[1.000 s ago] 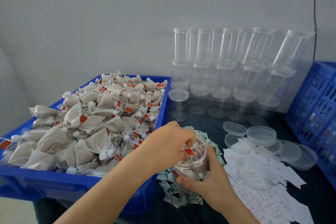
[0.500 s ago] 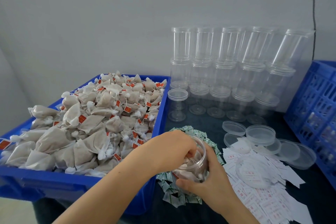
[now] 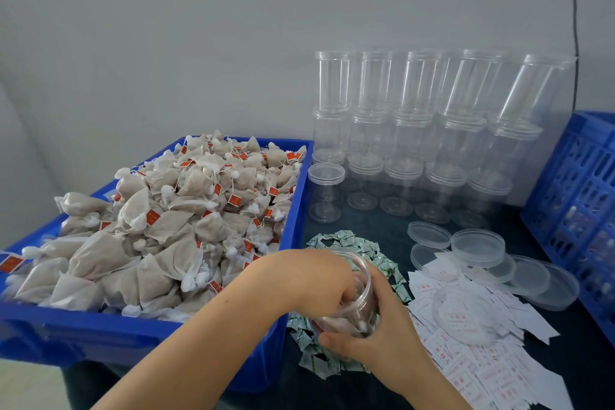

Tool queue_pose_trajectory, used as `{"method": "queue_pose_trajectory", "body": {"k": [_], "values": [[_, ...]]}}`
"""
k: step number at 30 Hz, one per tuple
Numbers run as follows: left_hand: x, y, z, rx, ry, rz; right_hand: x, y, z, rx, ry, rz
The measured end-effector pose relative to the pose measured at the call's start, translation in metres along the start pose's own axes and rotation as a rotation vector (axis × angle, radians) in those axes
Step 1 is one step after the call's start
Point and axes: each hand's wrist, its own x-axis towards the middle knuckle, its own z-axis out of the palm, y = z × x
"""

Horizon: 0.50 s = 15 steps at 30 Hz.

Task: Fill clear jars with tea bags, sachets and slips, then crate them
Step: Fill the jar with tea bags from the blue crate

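Clear plastic marks the jar [image 3: 357, 304] being filled, which sits tilted near the front edge of the dark bench [image 3: 376, 226], above a heap of green-and-white sachets [image 3: 362, 250]. The right hand [image 3: 382, 339] wraps round its lower wall from the front, thumb and fingers curled on the plastic. The left hand [image 3: 309, 280] reaches across from the left with its fingers dipped into the jar's mouth; they are hidden inside, so whether they pinch anything cannot be told. Tea bags show dimly through the jar wall.

Filling the left side of the bench is a blue bin [image 3: 293, 210] heaped with tea bags [image 3: 173, 216] bearing red tags; its right wall stands just beside the jar and the left forearm crosses its front corner. Along the back edge, against the grey wall, empty jars [image 3: 416, 130] are stacked several rows high, with one single jar [image 3: 325, 191] standing nearest the bin. Loose clear lids [image 3: 479, 246] lie toward the right, some overlapping. White printed slips [image 3: 476, 353] spread over the front right, one lid [image 3: 461, 316] resting on them. A blue slatted crate [image 3: 579, 196] stands at the right edge.
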Motion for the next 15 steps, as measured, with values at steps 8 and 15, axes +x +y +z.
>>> {"method": "queue_pose_trajectory", "body": {"k": [8, 15], "values": [[-0.005, 0.0, -0.001, -0.054, 0.077, -0.007, 0.002, 0.001, 0.001, -0.014, -0.009, -0.001], [-0.011, -0.01, -0.005, -0.111, 0.224, -0.01, 0.005, 0.004, 0.002, -0.033, 0.003, -0.019]]}}
